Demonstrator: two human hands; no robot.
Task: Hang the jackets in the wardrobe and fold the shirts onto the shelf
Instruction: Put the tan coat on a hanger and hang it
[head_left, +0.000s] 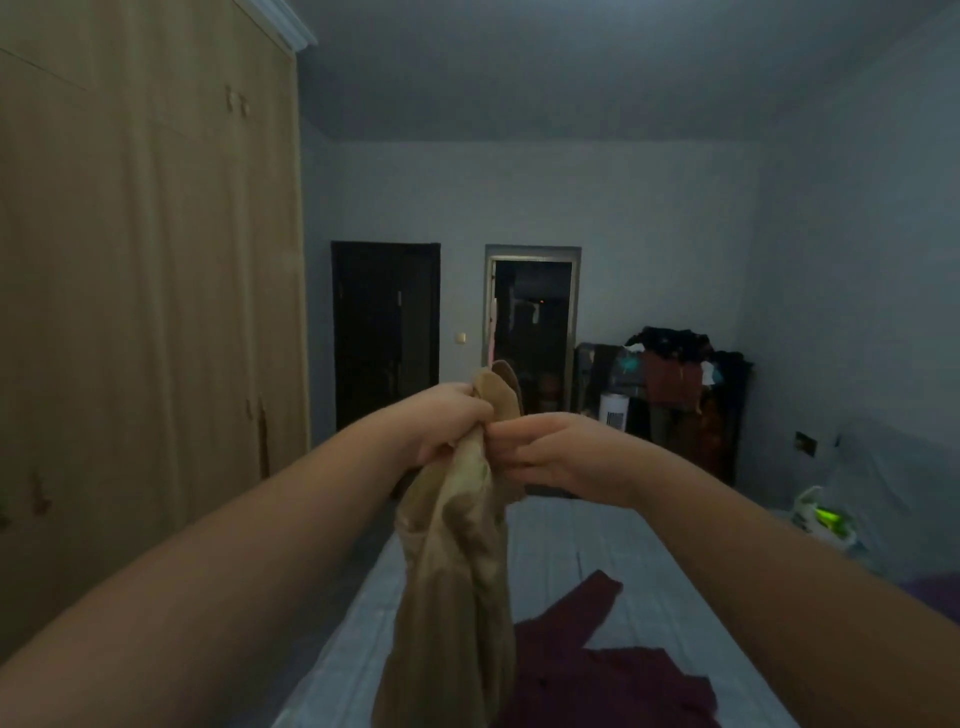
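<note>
- Tan garment hangs bunched above the bed, its top gripped in the curled fingers of the left hand.
- Touching it, the right hand pinches the same top.
- On the bed lies a maroon shirt; left of the bed stands the wardrobe.

You worked in a dim room under a cold, blue-grey cast. The light fell flat and even, its source out of view, and shadows were faint. The open doorway stood almost black. The wide lens bowed the wardrobe toward the frame's edge. The tan garment you held looked soft and slightly smeared.
</note>
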